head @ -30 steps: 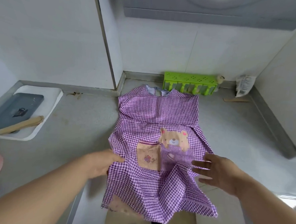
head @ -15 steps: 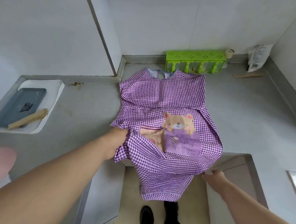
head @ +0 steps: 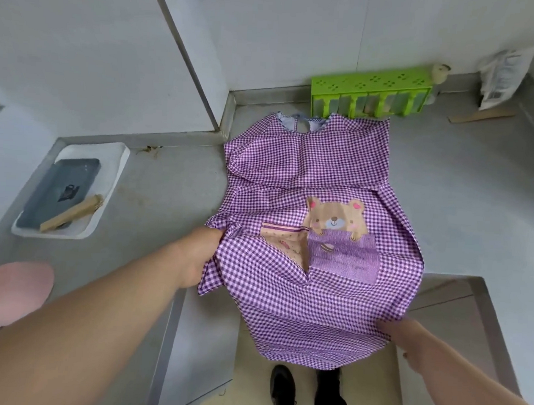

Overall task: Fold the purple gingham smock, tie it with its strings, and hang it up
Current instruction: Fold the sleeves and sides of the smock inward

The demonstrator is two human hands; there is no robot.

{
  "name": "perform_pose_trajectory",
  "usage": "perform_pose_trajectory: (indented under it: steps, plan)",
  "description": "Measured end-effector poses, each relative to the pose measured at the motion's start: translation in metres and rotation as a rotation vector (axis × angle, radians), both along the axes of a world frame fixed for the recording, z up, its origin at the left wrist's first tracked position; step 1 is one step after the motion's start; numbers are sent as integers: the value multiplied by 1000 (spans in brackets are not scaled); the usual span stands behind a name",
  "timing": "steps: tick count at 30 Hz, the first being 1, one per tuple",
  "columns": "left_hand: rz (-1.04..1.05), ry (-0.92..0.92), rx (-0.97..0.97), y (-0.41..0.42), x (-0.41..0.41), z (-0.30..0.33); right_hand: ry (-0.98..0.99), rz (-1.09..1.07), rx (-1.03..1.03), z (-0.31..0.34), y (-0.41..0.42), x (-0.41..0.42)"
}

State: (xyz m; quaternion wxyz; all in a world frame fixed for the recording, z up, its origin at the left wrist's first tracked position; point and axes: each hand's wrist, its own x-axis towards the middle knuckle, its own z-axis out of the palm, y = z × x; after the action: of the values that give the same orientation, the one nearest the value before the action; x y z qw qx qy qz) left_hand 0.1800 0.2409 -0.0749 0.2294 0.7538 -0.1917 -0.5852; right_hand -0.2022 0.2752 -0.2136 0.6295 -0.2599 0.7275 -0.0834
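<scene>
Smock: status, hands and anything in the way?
Left hand grips smock left edge. Right hand at hem, grip hidden. Hem overhangs counter. Nothing blocking.

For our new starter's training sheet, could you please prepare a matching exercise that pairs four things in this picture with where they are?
Things:
1. purple gingham smock
2. green perforated plastic rack
3. dark grey flat slab
4. left hand

Places:
A. in the white tray
B. against the back wall
C. gripping the smock's left edge
D. spread on the grey counter, hem hanging over the front edge

Pairs: 1-D, 2-B, 3-A, 4-C
</scene>
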Motion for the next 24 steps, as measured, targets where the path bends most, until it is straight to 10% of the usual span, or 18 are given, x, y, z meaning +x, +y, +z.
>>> perform_pose_trajectory:
  steps: [9,15,24]
  plan:
    - [81,3,64,19,20,3,115,182,-158,-2,-19,-18]
    - [136,-130,-186,13,23,18,-49,-231,-253,113,-44,17]
    - [-143,447,-179,13,15,56,-156,-451,-545,174,-42,34]
